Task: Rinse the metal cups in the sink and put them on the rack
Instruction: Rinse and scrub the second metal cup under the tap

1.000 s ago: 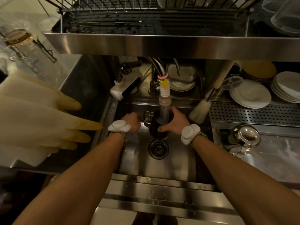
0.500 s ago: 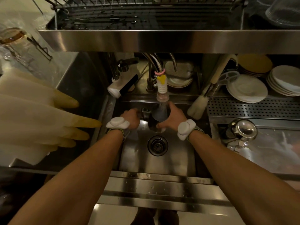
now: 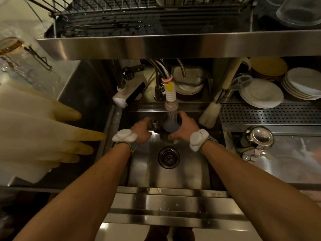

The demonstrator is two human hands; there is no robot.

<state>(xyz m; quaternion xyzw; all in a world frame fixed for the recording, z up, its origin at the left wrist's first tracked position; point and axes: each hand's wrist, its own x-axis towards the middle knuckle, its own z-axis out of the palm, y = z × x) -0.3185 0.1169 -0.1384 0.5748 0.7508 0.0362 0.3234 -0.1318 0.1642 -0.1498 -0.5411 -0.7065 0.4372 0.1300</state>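
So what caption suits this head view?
Right hand holds a metal cup under the running tap; left hand grips another.

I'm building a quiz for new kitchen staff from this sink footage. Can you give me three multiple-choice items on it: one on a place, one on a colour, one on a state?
1. Where is the metal cup held?
A. On the overhead rack
B. Under the tap's spray nozzle, above the sink
C. On the perforated tray beside the plates

2. What colour is the clip on the tap hose just above the ribbed nozzle?
A. Yellow
B. Blue
C. Green

3. What is the state of the water?
A. Off
B. Running into the cup
C. Filling a plugged sink

Answers:
1. B: the right hand holds the cup right below the nozzle, over the sink.
2. A: the clip is yellow, under a pink ring.
3. B: a stream falls from the nozzle into the cup, and the drain is uncovered.
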